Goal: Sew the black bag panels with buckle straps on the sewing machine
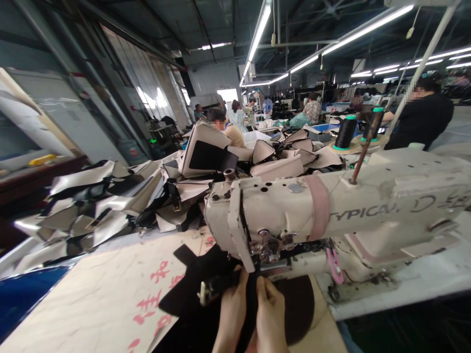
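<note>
Grip closed: left hand (231,309) and right hand (270,314) pinch a black panel (294,309) at the sewing machine (294,211).

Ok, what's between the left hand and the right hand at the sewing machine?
The head view shows a dark strip of black material rising between the left hand and the right hand, up toward the sewing machine.

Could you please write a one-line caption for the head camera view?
Left hand and right hand hold black material at a cream industrial sewing machine, beside piled bag panels.
</note>
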Tool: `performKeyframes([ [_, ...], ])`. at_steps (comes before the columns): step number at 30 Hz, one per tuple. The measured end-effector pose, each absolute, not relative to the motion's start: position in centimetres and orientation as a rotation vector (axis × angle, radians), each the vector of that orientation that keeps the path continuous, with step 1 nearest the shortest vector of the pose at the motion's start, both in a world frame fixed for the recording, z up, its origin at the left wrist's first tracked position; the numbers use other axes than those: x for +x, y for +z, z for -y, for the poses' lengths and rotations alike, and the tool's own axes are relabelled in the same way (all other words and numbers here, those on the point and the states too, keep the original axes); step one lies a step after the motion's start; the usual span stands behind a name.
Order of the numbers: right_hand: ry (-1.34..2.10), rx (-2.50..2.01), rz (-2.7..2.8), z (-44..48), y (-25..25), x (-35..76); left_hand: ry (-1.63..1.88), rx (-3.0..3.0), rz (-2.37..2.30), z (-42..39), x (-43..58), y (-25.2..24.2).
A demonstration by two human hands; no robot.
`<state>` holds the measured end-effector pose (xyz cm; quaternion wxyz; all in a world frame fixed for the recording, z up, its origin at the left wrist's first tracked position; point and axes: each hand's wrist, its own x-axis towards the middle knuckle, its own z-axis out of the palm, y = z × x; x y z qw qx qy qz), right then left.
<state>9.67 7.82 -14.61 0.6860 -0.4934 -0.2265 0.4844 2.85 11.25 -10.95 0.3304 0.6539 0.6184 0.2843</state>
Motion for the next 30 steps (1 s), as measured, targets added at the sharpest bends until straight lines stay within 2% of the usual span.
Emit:
performKeyframes([
  [6,1.113,-1.134,0.485,-7.9,-14.5,9.6,0.914,1.508,-1.578,-11.9,3.3,-11.0],
  [12,1.125,-1.103,0.431,-8.1,-14.2,9.7,0.694,1.54,-1.793,-11.9,3.6,-10.3],
  [30,1.213,-0.981,0.239,-8.3,-14.5,9.3,0.549,1.726,-1.849,-13.0,3.1,-9.4],
])
